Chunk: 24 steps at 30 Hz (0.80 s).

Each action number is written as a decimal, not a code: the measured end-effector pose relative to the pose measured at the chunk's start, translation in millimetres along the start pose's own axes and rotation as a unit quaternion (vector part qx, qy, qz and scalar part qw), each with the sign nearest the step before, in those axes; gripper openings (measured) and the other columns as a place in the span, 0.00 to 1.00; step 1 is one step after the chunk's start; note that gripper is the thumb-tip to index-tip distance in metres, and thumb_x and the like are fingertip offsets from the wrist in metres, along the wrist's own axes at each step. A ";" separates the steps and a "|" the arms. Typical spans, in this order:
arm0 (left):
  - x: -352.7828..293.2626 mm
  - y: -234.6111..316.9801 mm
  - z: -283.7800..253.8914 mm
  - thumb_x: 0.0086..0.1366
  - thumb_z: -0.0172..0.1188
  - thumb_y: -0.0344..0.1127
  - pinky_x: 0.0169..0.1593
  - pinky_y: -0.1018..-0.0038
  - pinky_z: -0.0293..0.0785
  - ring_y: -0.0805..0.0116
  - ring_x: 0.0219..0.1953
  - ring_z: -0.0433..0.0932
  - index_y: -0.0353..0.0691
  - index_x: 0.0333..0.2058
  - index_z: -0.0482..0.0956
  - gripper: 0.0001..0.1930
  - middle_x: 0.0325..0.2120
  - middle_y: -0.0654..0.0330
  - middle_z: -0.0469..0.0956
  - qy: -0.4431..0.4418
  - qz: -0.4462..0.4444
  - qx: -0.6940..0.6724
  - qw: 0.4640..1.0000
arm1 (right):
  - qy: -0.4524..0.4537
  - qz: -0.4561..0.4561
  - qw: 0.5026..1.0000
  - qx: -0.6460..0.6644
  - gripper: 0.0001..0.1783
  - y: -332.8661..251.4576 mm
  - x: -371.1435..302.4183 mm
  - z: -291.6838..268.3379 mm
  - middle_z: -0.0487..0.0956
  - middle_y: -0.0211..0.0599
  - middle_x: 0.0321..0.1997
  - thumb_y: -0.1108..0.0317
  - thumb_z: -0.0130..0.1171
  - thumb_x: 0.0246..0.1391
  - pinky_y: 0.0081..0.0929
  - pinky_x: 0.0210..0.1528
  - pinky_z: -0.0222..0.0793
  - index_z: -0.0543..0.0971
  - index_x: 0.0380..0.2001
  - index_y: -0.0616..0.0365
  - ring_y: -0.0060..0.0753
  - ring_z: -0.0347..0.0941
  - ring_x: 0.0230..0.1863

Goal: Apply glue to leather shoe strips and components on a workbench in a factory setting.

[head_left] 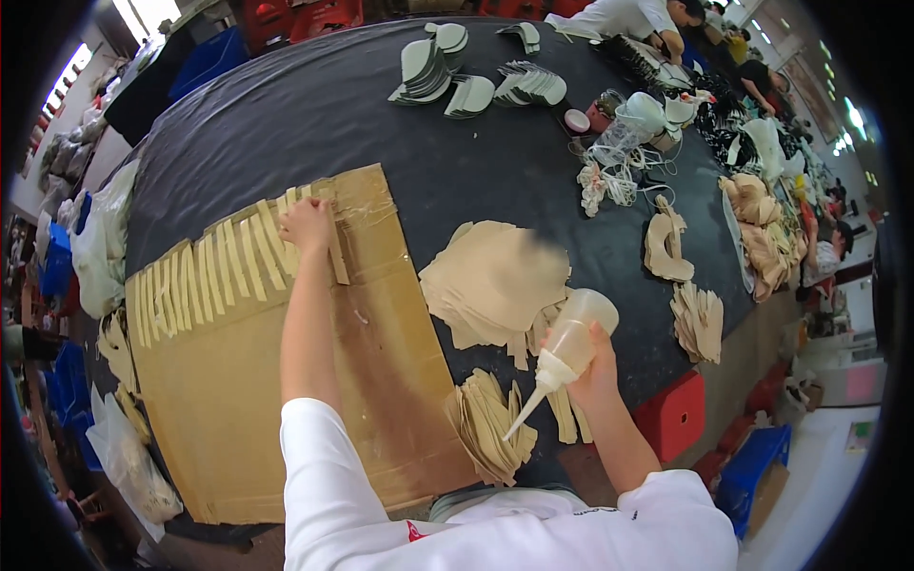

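Observation:
My left hand (306, 226) is closed, its fingertips pinched at the end of a pale beige strip at the far edge of a brown cardboard sheet (257, 409). Beside it, several narrow beige strips (205, 276) lie side by side in a slanting row across the cardboard. In my right hand (598, 369) is a translucent squeeze bottle (583, 319), tilted so its long white nozzle points down and left. The nozzle tip hangs over a pile of beige cut pieces (484, 428). A larger stack of beige flat pieces (486, 276) lies just beyond the bottle.
Stacks of pale green curved pieces (424, 71) sit at the far side of the dark-covered table (286, 105). Far right are a clear plastic cup (619, 138), tangled cords, and beige bundles (697, 324). A red stool (671, 417) stands at right. Other people work beyond.

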State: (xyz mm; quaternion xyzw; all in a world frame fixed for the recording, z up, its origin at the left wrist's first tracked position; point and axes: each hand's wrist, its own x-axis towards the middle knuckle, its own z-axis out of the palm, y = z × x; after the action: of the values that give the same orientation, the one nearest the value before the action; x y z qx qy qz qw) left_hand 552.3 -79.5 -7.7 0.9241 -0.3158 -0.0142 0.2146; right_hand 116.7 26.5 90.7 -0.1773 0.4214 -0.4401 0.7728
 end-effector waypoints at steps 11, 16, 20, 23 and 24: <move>-70.4 40.4 -4.4 0.58 0.56 0.43 0.43 0.64 0.65 0.59 0.38 0.70 0.41 0.35 0.74 0.12 0.33 0.56 0.73 0.031 0.163 -0.193 0.967 | -0.002 -0.132 0.988 0.085 0.35 -75.2 -4.7 -65.0 0.68 0.45 0.53 0.51 0.58 0.49 0.44 0.59 0.58 0.61 0.55 0.58 0.47 0.62 0.58; -326.3 89.9 -39.8 0.59 0.55 0.29 0.28 0.73 0.70 0.65 0.23 0.74 0.34 0.31 0.75 0.04 0.22 0.55 0.75 -0.375 0.147 -0.357 0.843 | 0.063 -0.182 0.976 0.104 0.38 -112.1 -13.9 -86.9 0.69 0.44 0.51 0.41 0.57 0.46 0.42 0.56 0.62 0.63 0.53 0.57 0.45 0.66 0.53; -427.0 102.9 -19.5 0.56 0.59 0.34 0.29 0.68 0.72 0.56 0.26 0.76 0.37 0.37 0.70 0.12 0.31 0.53 0.71 -0.376 0.115 -0.297 0.870 | 0.064 -0.074 0.956 0.275 0.37 -123.1 -15.5 -103.0 0.72 0.44 0.46 0.40 0.57 0.46 0.41 0.53 0.66 0.65 0.49 0.59 0.44 0.69 0.47; -454.2 115.1 -8.6 0.54 0.61 0.37 0.29 0.67 0.73 0.53 0.30 0.75 0.40 0.42 0.67 0.18 0.37 0.53 0.67 -0.273 0.155 -0.203 0.928 | 0.096 -0.040 0.952 0.287 0.36 -117.6 -15.1 -120.9 0.73 0.44 0.42 0.39 0.56 0.46 0.39 0.49 0.69 0.67 0.45 0.61 0.44 0.71 0.43; -458.8 118.6 -5.2 0.54 0.62 0.37 0.29 0.67 0.73 0.54 0.30 0.75 0.40 0.41 0.67 0.18 0.38 0.54 0.67 -0.260 0.150 -0.175 0.938 | 0.084 -0.020 0.953 0.290 0.36 -115.9 -16.1 -128.3 0.73 0.44 0.41 0.40 0.57 0.46 0.38 0.48 0.69 0.67 0.45 0.61 0.43 0.71 0.43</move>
State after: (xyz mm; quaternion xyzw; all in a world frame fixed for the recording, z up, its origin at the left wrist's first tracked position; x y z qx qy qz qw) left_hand 117.6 109.1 -5.1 0.7785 -0.4876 -0.2761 0.2828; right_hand -52.5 -11.4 98.7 0.0832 0.3355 -0.5721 0.7438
